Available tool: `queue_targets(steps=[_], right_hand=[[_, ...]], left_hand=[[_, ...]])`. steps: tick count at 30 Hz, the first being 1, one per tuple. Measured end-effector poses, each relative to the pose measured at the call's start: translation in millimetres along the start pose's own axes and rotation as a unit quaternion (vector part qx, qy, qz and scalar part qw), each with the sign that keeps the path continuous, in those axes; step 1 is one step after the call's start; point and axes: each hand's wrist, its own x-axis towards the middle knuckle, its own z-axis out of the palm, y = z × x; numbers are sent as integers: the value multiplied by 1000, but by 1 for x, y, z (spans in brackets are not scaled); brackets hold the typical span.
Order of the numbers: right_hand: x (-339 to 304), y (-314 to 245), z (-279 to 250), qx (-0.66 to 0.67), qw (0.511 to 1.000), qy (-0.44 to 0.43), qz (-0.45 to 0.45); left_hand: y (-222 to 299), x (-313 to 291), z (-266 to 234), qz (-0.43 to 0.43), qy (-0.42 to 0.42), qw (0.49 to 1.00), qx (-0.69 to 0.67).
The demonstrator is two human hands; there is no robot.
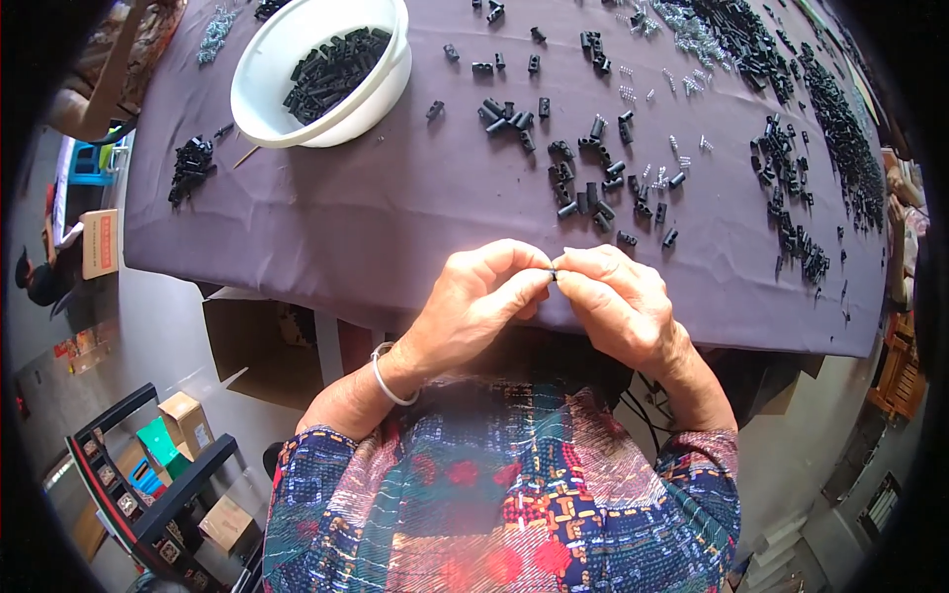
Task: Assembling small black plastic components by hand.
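Observation:
My left hand (484, 296) and my right hand (623, 304) meet at the table's near edge. Thumb and forefinger of each are pinched on a tiny black part (554, 275), mostly hidden by the fingertips; its exact kind does not show. Just beyond them lies a loose cluster of short black plastic tubes and clip-like pieces (591, 196). Small metal coil springs (660, 178) are scattered beside that cluster. A white bangle (378, 376) circles my left wrist.
A white plastic bowl (361, 121) of black tubes stands far left on the purple-grey cloth (336, 217). Near it sits a small black heap (190, 170). Larger piles of black parts (791, 208) spread along the right. An open cardboard box (262, 351) is below the table's left edge.

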Motion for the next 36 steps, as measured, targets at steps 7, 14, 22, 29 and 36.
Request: queue_targets(steps=[7,14,22,29,36], right_hand=[[-6,-12,7,7,994,49,100],[-9,-19,15,-2,988,96,122],[-2,-29,17,-131,974,107,149],[-9,-23,27,-149,966,152,146],[-15,-21,28,-65,968,190,149]], left_hand=[[-9,2,1,41,9,996,-75],[-8,2,3,50,9,994,-96],[-7,8,7,-10,-6,981,-195],[2,10,14,-61,-20,953,-296],[-5,10,12,-67,-40,954,-288]])
